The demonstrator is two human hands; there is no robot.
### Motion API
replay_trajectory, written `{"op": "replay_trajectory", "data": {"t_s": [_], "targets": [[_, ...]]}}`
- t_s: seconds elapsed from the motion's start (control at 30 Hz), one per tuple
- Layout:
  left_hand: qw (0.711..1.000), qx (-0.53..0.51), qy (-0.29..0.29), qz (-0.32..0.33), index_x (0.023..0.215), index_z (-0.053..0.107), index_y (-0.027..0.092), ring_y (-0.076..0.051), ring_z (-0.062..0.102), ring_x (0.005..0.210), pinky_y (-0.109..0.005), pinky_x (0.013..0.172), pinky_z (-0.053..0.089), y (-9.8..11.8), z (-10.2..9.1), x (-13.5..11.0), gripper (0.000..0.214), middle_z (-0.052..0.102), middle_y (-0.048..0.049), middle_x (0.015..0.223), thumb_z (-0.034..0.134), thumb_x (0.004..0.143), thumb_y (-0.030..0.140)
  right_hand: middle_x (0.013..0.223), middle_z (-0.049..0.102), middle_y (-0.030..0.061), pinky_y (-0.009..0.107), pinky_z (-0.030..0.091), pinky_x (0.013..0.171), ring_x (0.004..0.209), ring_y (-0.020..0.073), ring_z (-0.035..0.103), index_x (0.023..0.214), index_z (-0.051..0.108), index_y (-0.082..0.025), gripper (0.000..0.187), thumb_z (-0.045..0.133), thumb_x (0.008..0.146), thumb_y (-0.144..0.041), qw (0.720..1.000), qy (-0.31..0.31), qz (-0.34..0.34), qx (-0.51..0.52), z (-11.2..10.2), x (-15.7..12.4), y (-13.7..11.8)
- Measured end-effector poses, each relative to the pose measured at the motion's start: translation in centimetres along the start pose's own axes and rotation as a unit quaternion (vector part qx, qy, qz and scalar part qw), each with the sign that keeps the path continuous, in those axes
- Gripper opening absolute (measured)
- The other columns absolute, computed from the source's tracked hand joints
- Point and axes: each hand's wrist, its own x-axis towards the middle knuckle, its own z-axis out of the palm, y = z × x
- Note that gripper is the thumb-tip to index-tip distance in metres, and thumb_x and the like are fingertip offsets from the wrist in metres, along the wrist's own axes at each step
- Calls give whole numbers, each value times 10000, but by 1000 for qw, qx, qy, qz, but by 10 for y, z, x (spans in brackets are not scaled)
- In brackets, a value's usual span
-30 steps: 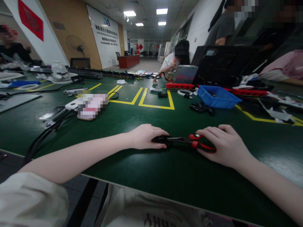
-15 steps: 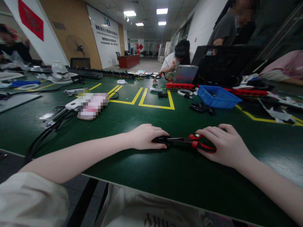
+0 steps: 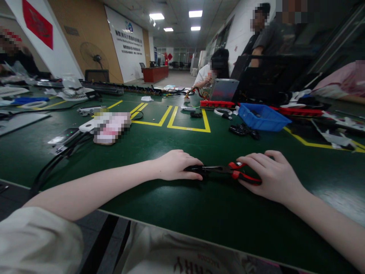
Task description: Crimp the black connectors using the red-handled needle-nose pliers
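Observation:
Red-and-black-handled pliers lie low over the green table between my two hands. My right hand is closed around the red handles. My left hand is curled over a small black object at the pliers' jaws; most of that object is hidden under my fingers. Both forearms rest on the table near its front edge.
A blue bin and black parts sit beyond my right hand. Black cables and a white device lie at the left. Yellow tape lines mark the table's middle. Other people sit and stand at the far side.
My hands and the pliers have stayed put. A standing person at the far right has shifted.

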Motion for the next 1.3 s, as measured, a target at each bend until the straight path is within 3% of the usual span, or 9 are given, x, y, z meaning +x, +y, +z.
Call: {"op": "replay_trajectory", "data": {"t_s": [0.5,1.3], "targets": [[1000,-17,9,-3,1305,552,206,-193,673,969,-295,827,457,0,0,-1,463,694,-50,1171,557,945,498,925,694,90,384,406,761,815,228,650,1062,600,-158,292,602,834,-340,1000,1,-4,3,0,1,1],[999,-51,6,-6,1217,628,210,-177,682,852,-277,742,456,0,-2,1,419,727,-47,1072,558,939,516,924,694,90,391,402,756,815,229,651,1059,605,-164,286,589,840,-346,1000,-3,-3,13,0,1,1]]}}
